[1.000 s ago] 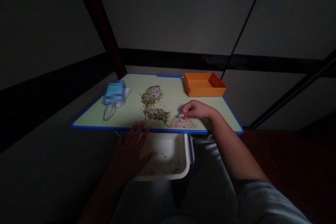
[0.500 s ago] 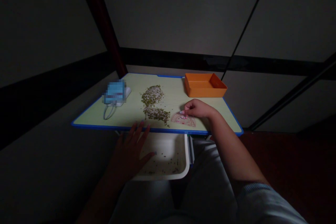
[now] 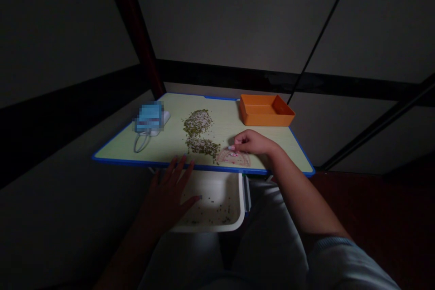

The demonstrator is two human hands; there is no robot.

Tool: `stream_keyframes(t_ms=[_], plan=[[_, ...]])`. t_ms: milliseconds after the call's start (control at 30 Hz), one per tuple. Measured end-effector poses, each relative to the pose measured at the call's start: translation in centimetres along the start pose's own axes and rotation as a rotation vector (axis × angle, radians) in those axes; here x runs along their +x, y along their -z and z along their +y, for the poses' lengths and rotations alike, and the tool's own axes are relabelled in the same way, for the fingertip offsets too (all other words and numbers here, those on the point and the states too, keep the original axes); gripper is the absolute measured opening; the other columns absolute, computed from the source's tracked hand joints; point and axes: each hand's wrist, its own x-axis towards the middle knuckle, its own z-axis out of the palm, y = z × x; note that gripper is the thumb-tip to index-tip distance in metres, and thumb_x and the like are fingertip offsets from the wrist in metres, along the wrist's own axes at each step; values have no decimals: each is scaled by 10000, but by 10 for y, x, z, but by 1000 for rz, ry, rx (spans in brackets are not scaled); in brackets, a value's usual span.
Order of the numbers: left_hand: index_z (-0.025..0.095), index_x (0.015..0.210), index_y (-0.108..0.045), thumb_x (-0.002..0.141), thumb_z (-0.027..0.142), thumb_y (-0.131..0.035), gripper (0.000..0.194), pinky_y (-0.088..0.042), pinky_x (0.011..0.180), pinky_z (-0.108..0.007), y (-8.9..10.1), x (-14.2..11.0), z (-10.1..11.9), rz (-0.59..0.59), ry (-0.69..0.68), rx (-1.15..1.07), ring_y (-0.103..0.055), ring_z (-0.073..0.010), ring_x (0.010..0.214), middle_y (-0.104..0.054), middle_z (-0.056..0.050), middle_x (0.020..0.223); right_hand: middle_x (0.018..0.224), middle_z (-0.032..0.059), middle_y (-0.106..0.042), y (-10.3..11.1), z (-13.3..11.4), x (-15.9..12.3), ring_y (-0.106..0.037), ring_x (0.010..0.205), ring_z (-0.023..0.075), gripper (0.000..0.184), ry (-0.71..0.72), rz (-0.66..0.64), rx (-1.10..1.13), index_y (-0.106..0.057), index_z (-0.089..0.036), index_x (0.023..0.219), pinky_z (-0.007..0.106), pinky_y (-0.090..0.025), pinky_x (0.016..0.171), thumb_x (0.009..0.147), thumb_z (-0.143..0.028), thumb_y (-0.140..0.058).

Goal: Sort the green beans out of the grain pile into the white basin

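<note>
My right hand (image 3: 249, 142) is closed over the straight edge of a clear pinkish protractor (image 3: 239, 159), which lies on the table with its curved side toward me. The protractor's left end touches or nearly touches a pile of small greenish-brown grains (image 3: 204, 146). That pile joins a larger heap of the same grains (image 3: 197, 122) behind it. My left hand (image 3: 171, 190) has its fingers spread, fingertips at the table's front edge and thumb over a white drawer-like bin (image 3: 242, 208). Several loose grains lie in the bin.
An orange open box (image 3: 268, 120) stands at the back right of the blue-edged table (image 3: 118, 150). At the left are a blurred-out blue object (image 3: 150, 117) and a white device with a looped cable (image 3: 137, 145). Wall panels stand behind the table.
My right hand has slid the protractor a little to the left, closer to the near pile of grains. My left hand stays about where it was.
</note>
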Motion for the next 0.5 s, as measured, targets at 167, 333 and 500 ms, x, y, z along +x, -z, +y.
stream_keyframes(t_ms=[167,333,500], plan=[[216,1502,-177,843,622,-420,811,-312,1056,-600,-1,-1,0,1,-5,2,-226,-346,1438,-213,-130,1572,515,-81,-362,6,3,-3,-296,516,62,372,-12,-32,55,-507,-153,590,242,-220,532,783,-447,-629],[216,1504,-161,846,633,-404,816,-321,1046,-606,-2,-1,-1,6,-10,-2,-225,-347,1438,-213,-130,1571,516,-79,-381,6,4,-3,-304,514,63,328,-19,-73,5,-549,-141,614,243,-217,536,802,-403,-606],[223,1501,-181,845,634,-405,805,-318,1049,-611,2,0,1,-1,-4,-3,-238,-351,1432,-229,-126,1566,513,-80,-373,5,4,-3,-303,515,63,342,-21,-48,-33,-550,-138,611,243,-219,536,803,-416,-600]])
